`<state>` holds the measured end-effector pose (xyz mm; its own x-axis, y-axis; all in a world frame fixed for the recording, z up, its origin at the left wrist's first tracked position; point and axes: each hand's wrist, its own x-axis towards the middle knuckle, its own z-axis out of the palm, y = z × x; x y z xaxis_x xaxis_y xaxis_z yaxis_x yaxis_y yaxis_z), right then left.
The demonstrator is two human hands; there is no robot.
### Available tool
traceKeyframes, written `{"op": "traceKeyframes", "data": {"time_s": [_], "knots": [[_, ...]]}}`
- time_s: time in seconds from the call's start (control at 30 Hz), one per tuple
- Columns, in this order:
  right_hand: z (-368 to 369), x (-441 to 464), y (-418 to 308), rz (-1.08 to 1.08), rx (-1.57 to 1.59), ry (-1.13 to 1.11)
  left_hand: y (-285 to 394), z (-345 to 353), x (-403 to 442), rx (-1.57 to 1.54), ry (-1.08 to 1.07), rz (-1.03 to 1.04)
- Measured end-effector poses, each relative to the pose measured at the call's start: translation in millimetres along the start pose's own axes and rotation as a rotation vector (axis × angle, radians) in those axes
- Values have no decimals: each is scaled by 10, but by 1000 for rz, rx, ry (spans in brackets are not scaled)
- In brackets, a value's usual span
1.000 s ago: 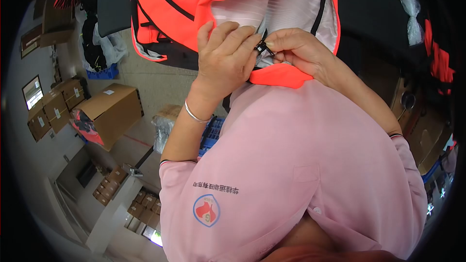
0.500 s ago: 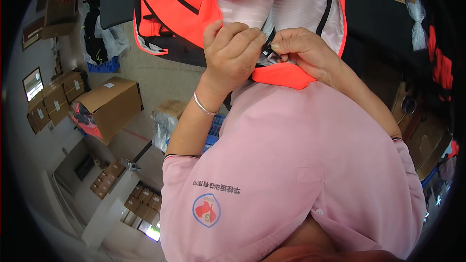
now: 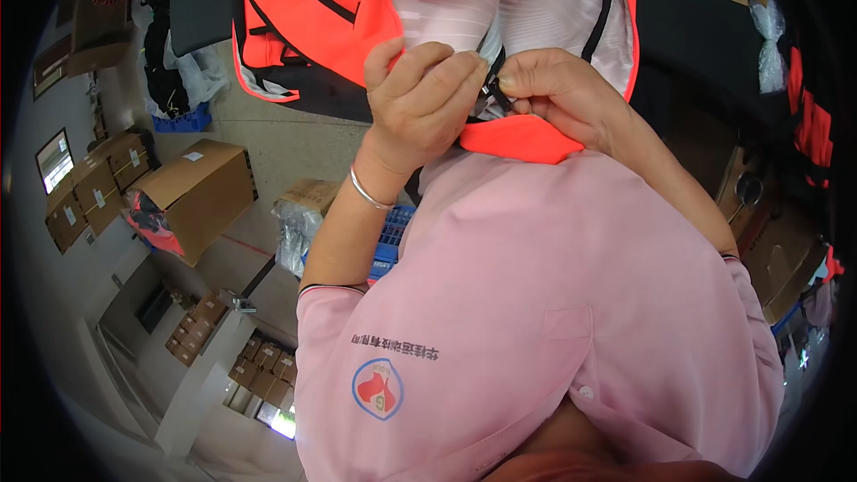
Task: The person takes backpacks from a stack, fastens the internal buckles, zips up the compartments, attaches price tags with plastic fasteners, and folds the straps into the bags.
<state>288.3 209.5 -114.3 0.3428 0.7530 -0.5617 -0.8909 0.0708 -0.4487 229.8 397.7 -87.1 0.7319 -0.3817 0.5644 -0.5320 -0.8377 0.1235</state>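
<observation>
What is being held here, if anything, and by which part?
A small black fitting at the orange bag's opening: the right hand seems to pinch its right side. What the left hand grips is hidden.

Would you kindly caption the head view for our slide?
Right hand pinches a black fitting, left hand close beside, at an open orange bag.

Cardboard box (image 3: 212, 201) on floor (image 3: 299, 141); blue crate (image 3: 393, 228) nearby.

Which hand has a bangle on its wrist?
The left hand: a silver bangle circles its wrist. The right hand, pinching the small black piece, has a bare wrist.
</observation>
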Motion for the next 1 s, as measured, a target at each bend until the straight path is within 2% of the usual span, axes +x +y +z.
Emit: {"op": "traceKeyframes", "data": {"time_s": [0.13,0.47,0.77,1.0], "knots": [[62,-43,25,-94,-118,-3,3,31,-28,5,10,-34],[136,-96,-32,-64,-158,-1,-47,88,-74,36,57,30],[124,-65,-22,-21,-112,78,-59,83,-88,32,46,36],[60,-6,20,-56,88,102,-76,35,-51,-18,34,49]]}}
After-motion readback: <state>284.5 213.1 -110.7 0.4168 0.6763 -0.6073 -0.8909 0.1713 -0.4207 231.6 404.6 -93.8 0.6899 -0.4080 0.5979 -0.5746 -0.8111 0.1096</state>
